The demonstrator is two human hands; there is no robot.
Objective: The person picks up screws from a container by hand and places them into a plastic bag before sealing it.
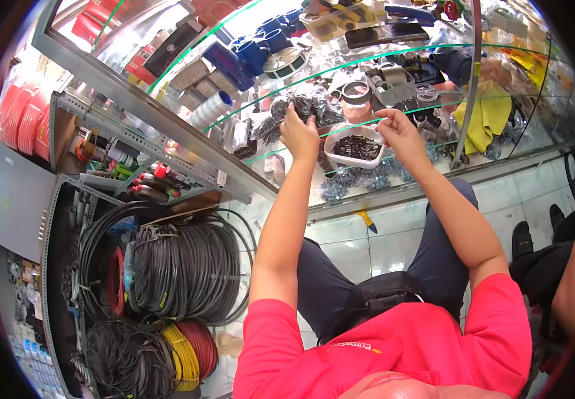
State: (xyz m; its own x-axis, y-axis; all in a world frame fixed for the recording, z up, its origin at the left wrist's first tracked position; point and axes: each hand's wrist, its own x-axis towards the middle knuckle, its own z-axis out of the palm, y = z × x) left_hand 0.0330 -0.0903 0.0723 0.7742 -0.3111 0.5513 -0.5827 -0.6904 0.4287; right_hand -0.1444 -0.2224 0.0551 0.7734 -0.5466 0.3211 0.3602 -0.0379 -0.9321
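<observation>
My left hand (298, 133) reaches into the glass display case, its fingers closed on a bundle of dark grey plastic-wrapped pieces (310, 105). To the right, my right hand (399, 133) is raised at the edge of a white tub (356, 161), thumb and fingertips pinched together; what they hold, if anything, is too small to make out. Many small dark brown pieces (355, 147) lie in the tub. Behind it stands a grey ring-shaped part (356, 93).
Glass shelves (340, 63) hold blue cylinders (227, 65), a phone-like black object (387, 35) and a yellow cloth (483, 118). Coiled black cable (181, 272) sits at lower left. Another person's dark shoe (521, 239) is at the right.
</observation>
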